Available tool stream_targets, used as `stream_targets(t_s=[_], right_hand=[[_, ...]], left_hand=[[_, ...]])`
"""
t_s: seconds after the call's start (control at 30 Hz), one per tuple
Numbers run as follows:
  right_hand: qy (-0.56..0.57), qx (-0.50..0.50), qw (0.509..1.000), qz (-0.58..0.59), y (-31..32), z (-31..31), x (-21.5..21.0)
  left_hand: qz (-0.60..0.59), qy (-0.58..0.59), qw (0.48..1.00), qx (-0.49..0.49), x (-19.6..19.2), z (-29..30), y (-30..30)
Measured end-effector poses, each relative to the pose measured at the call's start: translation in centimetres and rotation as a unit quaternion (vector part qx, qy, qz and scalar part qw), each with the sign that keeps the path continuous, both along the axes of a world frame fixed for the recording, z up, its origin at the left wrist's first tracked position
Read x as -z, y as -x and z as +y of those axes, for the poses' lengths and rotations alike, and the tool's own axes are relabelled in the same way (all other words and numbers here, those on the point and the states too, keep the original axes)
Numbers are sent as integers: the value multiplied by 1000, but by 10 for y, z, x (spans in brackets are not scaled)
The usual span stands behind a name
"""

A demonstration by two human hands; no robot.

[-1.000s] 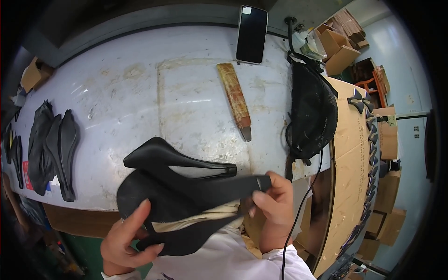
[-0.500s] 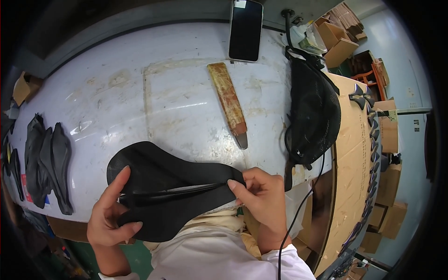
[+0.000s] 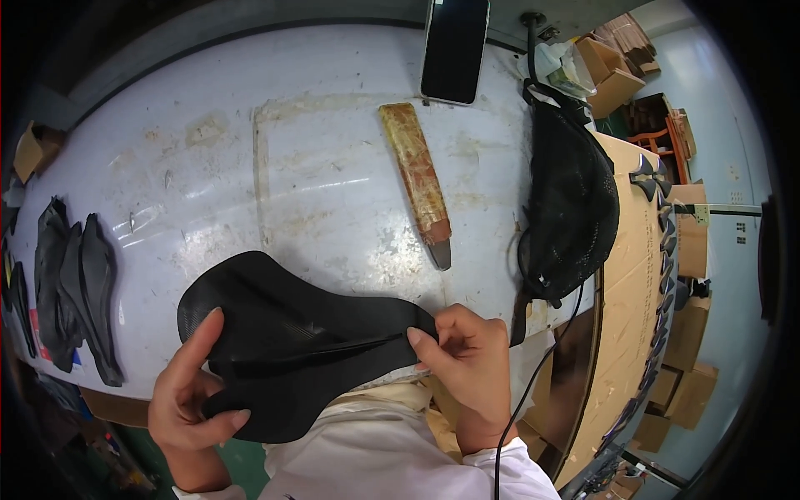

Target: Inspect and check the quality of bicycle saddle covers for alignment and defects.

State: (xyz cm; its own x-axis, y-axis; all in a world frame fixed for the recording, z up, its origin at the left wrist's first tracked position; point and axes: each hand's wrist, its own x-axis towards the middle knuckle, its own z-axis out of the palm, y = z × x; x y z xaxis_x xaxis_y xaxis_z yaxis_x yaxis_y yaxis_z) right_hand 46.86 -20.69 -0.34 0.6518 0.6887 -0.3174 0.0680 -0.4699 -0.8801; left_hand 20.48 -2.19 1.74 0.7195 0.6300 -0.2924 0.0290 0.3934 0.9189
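A black, saddle-shaped cover piece [image 3: 287,333] lies over the near edge of the pale worktable [image 3: 250,167]. My left hand [image 3: 190,398] grips its wide left end, thumb underneath and forefinger stretched over the top. My right hand [image 3: 468,362] pinches the narrow right tip between thumb and fingers. A seam or fold runs along the piece between both hands.
A stained wooden-handled blade tool [image 3: 419,182] lies mid-table, a dark phone [image 3: 455,48] stands behind it. A black mesh bag [image 3: 571,208] sits at the right edge with a cable. Several black cut pieces [image 3: 71,287] are stacked at left. Cardboard boxes [image 3: 617,71] stand at right.
The black piece, held up and folded double a second ago, has been lowered and spread flat over the table edge. Both hands have stayed on its ends.
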Motion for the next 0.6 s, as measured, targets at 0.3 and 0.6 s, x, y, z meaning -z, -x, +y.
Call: stream_targets(t_s=[0.3,0.6], right_hand=[[20,-3,999,-36,3,4,-1],[56,-43,989,-129,12,17,-11]], left_hand=[[-46,-3,998,44,6,7,5],[94,-136,981,103,3,13,7]])
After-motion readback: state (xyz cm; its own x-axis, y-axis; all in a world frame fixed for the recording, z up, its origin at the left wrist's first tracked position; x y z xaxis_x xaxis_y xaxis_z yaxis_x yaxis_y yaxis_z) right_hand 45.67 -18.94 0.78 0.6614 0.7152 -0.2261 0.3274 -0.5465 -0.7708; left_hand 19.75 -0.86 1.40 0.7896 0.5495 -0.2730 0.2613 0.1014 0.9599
